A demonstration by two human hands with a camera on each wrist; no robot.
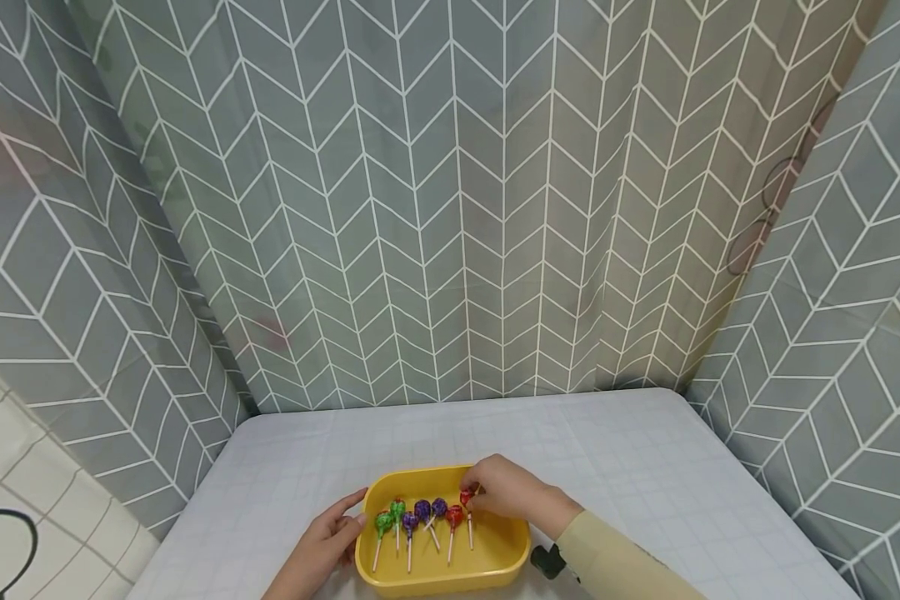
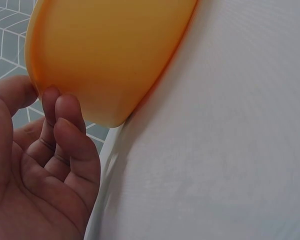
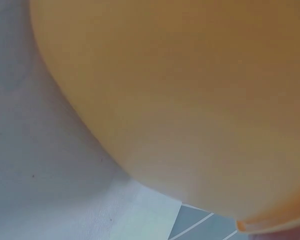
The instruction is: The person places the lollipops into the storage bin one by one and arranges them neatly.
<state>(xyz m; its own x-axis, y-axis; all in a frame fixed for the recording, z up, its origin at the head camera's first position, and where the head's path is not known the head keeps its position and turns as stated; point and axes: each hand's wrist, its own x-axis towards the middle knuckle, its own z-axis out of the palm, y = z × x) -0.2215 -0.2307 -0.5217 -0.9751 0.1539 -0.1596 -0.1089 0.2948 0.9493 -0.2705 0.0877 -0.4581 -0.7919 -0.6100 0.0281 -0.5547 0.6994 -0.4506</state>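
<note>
A yellow tray (image 1: pixel 495 554) sits near the front edge of the table and holds several lollipops in a row: green (image 1: pixel 383 523), purple (image 1: pixel 422 510) and red (image 1: pixel 454 517). My right hand (image 1: pixel 506 490) reaches over the tray's far right side and pinches the rightmost red lollipop (image 1: pixel 467 497) by its head. At the tray's left rim my left hand (image 1: pixel 328 537) touches the outer wall with curled fingers (image 2: pixel 65 120). The left wrist view shows the tray wall (image 2: pixel 110 50) close up. The right wrist view is filled by the tray's wall (image 3: pixel 190 100), and no hand shows there.
The table (image 1: pixel 645 467) has a pale grey checked cloth. Grey chevron curtains (image 1: pixel 450 208) close it in at the back and both sides. A small dark object (image 1: pixel 546 560) lies by the tray's right side under my sleeve.
</note>
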